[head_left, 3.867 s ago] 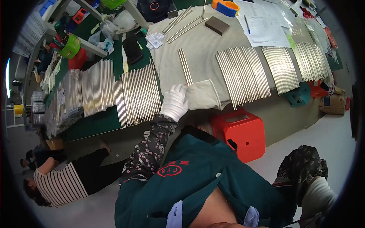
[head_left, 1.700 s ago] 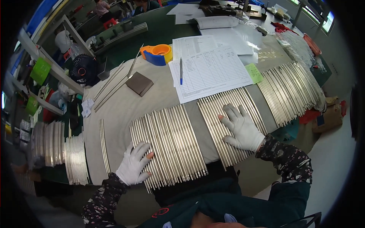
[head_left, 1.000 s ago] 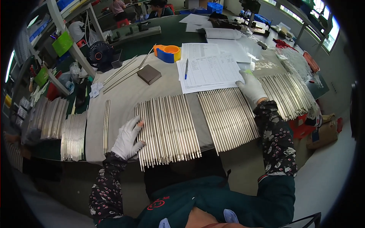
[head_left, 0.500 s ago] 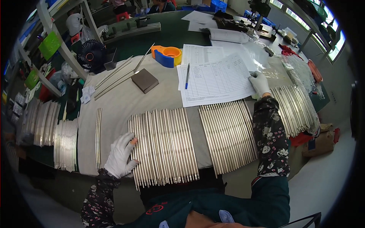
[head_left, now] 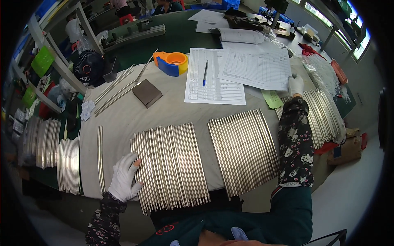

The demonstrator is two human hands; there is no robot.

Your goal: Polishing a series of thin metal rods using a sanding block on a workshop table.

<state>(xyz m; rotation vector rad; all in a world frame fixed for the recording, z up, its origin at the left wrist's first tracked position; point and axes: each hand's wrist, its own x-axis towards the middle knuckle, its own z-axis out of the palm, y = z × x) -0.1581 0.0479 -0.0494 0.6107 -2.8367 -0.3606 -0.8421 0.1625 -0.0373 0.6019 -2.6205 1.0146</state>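
Note:
My left hand (head_left: 124,177), in a white glove with bare fingertips showing, lies with fingers spread against the left edge of a wide row of shiny metal rods (head_left: 170,166). At the far right, my gloved right hand (head_left: 295,85) is closed on the right edge of a printed paper sheet (head_left: 258,69). That sheet overlaps a second printed form (head_left: 213,92), on which a blue pen (head_left: 205,74) lies. Just left of my right forearm is another row of metal rods (head_left: 244,151). A yellow-green note (head_left: 272,99) sits below the held sheet.
More rods (head_left: 320,119) lie right of my forearm, and others (head_left: 68,166) at the far left. A few rods (head_left: 100,158) stand apart. Behind are a dark block (head_left: 147,93), an orange-and-blue tape dispenser (head_left: 171,63), a small fan (head_left: 88,67) and a metal frame (head_left: 61,53).
My right hand has moved the top sheet right and away, uncovering more of the form beneath and the yellow-green note. My left hand stays at the rods. The view has shifted slightly.

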